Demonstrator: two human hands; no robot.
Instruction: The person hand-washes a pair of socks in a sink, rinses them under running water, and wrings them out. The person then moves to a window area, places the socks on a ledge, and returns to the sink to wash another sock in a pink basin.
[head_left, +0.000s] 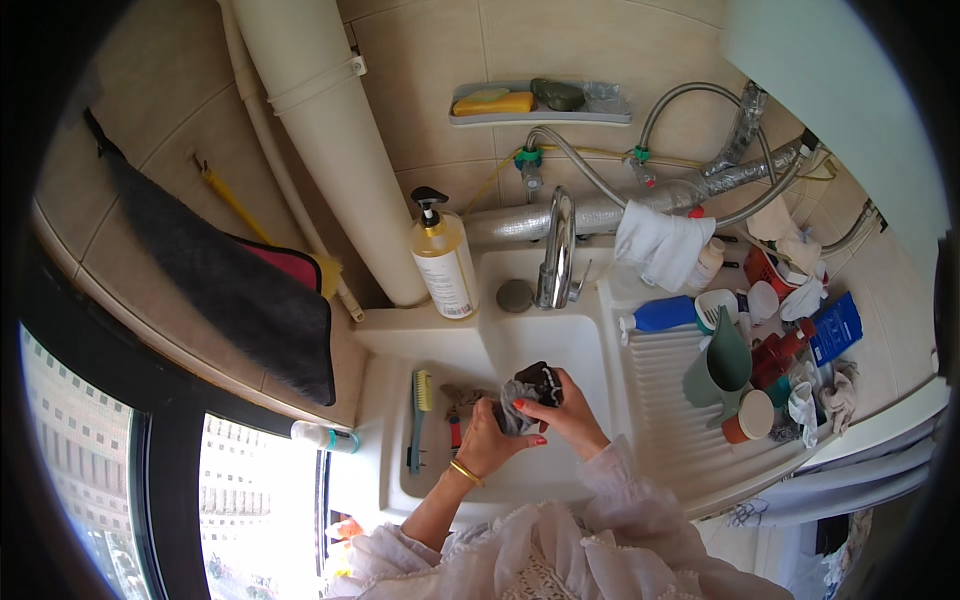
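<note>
Over the white sink basin (551, 480), my two hands meet on a small bundle of wet-looking fabric. Part of it is a crumpled grey cloth (517, 409), and above that is a dark piece with white trim (541, 377); whether they are one article I cannot tell. My left hand (484, 442), with a gold bangle at the wrist, grips the grey side. On the dark side, my right hand (566, 412) has its thumb across the front. My fingers hide part of the bundle. A brownish cloth (465, 397) lies in the basin behind my left hand.
A scrub brush (420, 420) leans at the basin's left wall. The chrome faucet (557, 251) rises behind, near a pump bottle (444, 259). On the ribbed drainboard (667, 390) at right stand a green pitcher (720, 367), a blue bottle (664, 313) and a lidded tub (748, 420).
</note>
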